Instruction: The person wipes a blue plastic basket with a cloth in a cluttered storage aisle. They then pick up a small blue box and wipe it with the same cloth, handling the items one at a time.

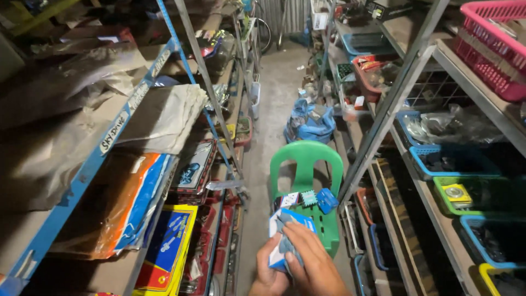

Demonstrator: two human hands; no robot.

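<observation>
Just in front of the green chair (307,164), the left hand (268,274) grips a small blue box (287,230) from below, while the right hand (315,263) presses a grey cloth (286,244) against it.

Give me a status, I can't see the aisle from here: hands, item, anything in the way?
Left hand holds small blue-and-white box. Right hand presses grey cloth on it. Green plastic chair with more small boxes stands just ahead in aisle.
</observation>
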